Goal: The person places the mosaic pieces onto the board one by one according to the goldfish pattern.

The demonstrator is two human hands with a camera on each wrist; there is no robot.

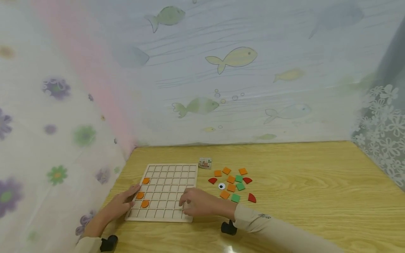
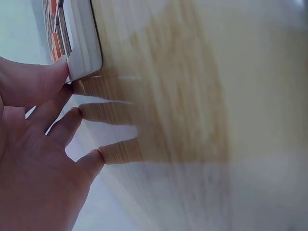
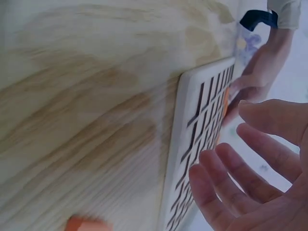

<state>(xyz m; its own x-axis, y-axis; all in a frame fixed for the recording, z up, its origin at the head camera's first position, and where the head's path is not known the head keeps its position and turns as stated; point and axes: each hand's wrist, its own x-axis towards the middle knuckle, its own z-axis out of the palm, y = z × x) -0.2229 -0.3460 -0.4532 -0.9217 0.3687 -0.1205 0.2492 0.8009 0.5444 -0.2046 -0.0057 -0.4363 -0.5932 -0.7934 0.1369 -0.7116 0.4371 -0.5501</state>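
A pale wooden grid board lies on the table, with orange rounded pieces in squares near its left side. At the board's left edge is my left hand; its thumb touches the rim and its fingers extend beside it, fingertips on the tabletop in the left wrist view. Above the board's right side hovers my right hand, fingers loosely bent and apart. The right wrist view shows nothing between its thumb and fingers. Just right of the board lie loose orange squares.
Among the loose pieces are green squares, red quarter-rounds and a white eye disc. A small picture card touches or nearly touches the board's far right corner. Printed curtains border the wooden table behind and on the left.
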